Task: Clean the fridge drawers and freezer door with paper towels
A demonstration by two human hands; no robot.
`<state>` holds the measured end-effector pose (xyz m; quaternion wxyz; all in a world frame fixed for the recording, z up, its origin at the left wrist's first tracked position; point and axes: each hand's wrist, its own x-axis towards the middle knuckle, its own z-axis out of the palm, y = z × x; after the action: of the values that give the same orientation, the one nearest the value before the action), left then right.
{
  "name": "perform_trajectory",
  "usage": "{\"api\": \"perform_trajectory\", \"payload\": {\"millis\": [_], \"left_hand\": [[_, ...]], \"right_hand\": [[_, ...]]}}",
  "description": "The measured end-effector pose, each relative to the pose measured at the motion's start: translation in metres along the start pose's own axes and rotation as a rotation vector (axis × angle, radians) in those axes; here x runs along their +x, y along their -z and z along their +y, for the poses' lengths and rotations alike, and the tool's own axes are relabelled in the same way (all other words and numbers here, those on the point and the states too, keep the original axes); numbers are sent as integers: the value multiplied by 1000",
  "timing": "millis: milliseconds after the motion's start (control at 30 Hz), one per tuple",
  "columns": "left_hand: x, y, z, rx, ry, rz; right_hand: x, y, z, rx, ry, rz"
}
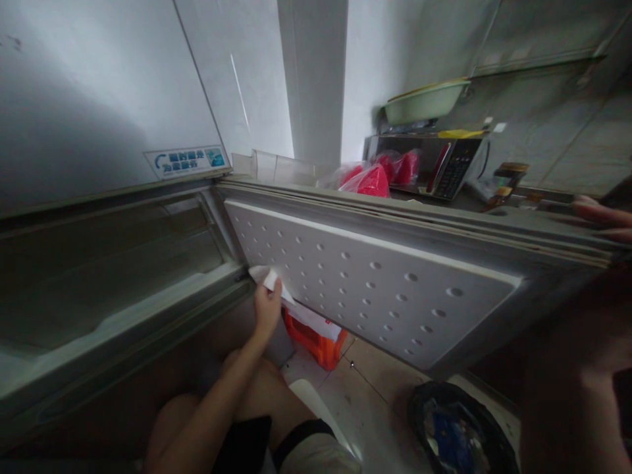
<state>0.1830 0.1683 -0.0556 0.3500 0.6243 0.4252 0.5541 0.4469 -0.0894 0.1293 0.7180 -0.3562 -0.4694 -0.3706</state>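
Note:
A fridge door stands open across the middle, its white inner panel covered with rows of small round dimples. Near the hinge side, at the panel's lower edge, my left hand is closed on a white cloth and presses it against the door. Whether it is fabric or paper, I cannot tell. My right hand grips the door's free end at far right, fingers over the edge; much of this hand is dark or out of frame. On the left lies the open fridge compartment, dim inside.
Beyond the door are a microwave, red items in clear plastic, a pale green basin and small jars. Below are an orange stool and a black-lined trash bin. My legs are close beneath the door.

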Motion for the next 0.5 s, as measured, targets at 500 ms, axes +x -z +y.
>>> {"api": "perform_trajectory", "payload": {"millis": [500], "left_hand": [[-173, -84, 126, 193, -1285, -730]], "right_hand": [[-5, -21, -29, -95, -54, 69]]}}
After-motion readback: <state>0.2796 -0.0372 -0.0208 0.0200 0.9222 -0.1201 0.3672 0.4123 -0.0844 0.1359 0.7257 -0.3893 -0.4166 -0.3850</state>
